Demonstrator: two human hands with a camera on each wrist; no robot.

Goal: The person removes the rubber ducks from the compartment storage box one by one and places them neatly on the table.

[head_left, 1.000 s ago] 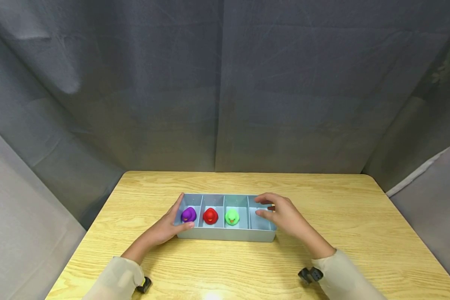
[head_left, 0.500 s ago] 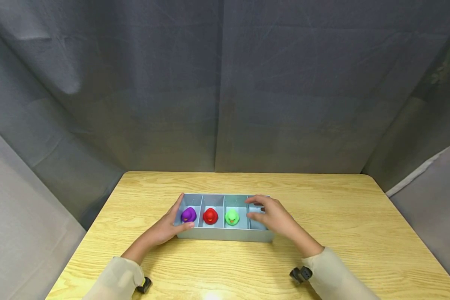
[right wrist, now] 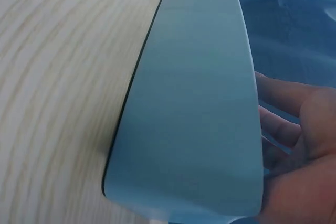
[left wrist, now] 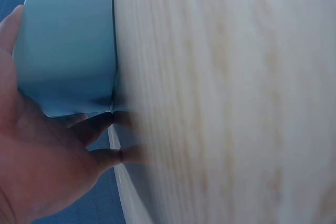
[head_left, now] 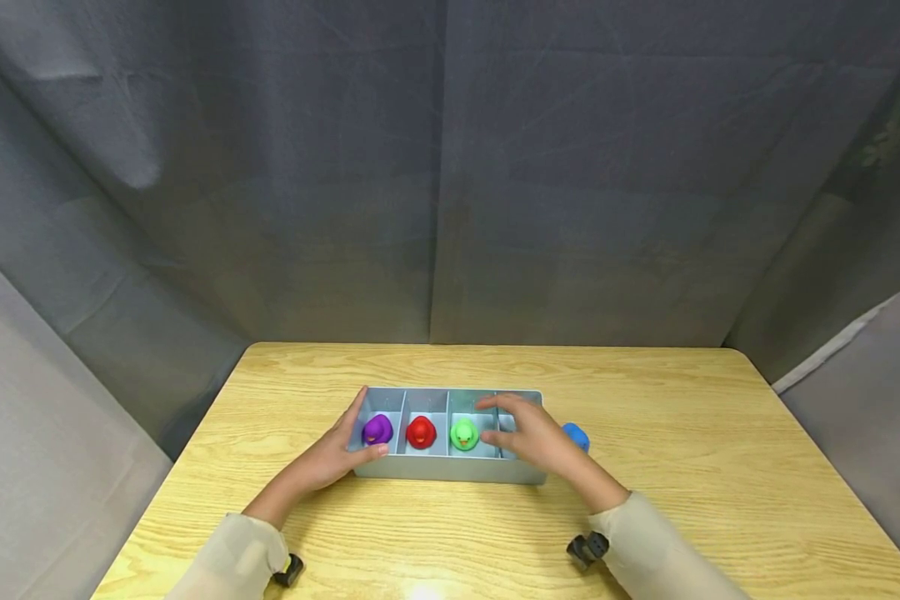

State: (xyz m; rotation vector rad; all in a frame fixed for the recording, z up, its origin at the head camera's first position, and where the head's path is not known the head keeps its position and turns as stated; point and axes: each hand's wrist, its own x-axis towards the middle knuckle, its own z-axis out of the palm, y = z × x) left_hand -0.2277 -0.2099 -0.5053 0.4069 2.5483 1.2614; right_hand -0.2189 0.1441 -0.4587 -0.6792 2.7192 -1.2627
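Right hand has shifted toward nine o'clock, spread, empty, near green duck; best descend squarely, curved left hand gripping box

Ducks in tray, table beneath, toy right of tray

Blue object: partly hidden behind the right hand.
Rightmost compartment: mostly covered by the same hand.
Sleeves: both cut by head view's lower edge.
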